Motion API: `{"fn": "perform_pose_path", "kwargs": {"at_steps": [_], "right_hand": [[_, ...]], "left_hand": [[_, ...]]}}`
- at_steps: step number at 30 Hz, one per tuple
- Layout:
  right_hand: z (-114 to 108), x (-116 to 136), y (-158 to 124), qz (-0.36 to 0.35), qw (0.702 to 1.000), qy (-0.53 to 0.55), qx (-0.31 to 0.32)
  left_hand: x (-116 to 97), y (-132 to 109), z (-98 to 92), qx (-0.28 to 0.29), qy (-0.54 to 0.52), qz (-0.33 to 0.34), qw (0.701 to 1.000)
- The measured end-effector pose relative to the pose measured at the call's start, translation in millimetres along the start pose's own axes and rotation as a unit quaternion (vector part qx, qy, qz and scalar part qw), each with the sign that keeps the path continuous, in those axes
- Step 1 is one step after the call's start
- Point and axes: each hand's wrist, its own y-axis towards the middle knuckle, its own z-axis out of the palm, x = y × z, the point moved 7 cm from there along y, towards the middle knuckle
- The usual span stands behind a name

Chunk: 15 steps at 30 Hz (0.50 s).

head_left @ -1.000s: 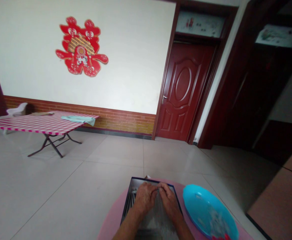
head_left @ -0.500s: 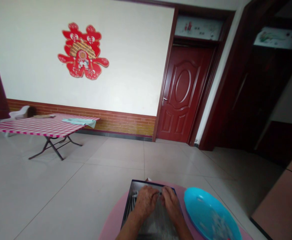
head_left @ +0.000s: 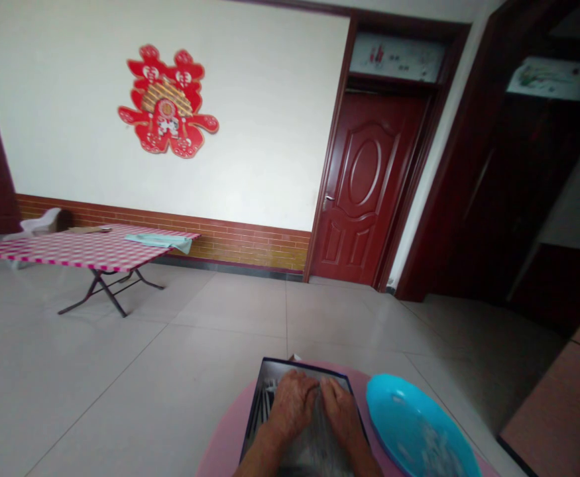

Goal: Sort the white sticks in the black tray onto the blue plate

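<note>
Both hands are over a shallow dark-edged box (head_left: 264, 364) on a round pink table (head_left: 230, 424). My left hand (head_left: 293, 403) is closed, its fingers bent together near the middle of the box; what it pinches is too small to make out. Close beside it, almost touching, my right hand (head_left: 338, 405) is closed too, its fingertips hiding whatever is between them. Thin grey strips (head_left: 264, 404) lie along the box's left side. A blurred, clear or silvery material shows between the forearms.
A blue oval tray (head_left: 394, 417) with small pale pieces stands right of the box. Further off are a checked folding table (head_left: 71, 250) with a light green cloth (head_left: 158, 241), a white chair (head_left: 44, 222) and a red door (head_left: 359, 185). A pinkish surface (head_left: 563, 404) is at right.
My hands have come slightly closer together, and the small dark spot between their fingertips no longer shows. The view has shifted very slightly.
</note>
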Motion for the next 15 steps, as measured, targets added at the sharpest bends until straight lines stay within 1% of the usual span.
{"fn": "perform_pose_path", "kwargs": {"at_steps": [4, 6, 9, 15], "right_hand": [[-4.3, 1.7, 0.3, 0.008, 1.0, -0.004, -0.007], [-5.5, 2.8, 0.7, -0.005, 1.0, -0.007, -0.008], [-2.9, 2.0, 1.1, -0.017, 1.0, -0.018, 0.009], [2.4, -1.8, 1.0, -0.009, 0.999, -0.029, 0.026]], "left_hand": [[1.4, 1.1, -0.7, 0.001, -0.014, -0.009, 1.0], [2.5, 2.1, -2.2, -0.001, -0.021, -0.013, 1.0], [2.3, 2.9, -2.9, 0.002, -0.022, -0.013, 1.0], [-0.2, 1.9, 1.2, 0.022, -0.016, -0.005, 1.0]]}}
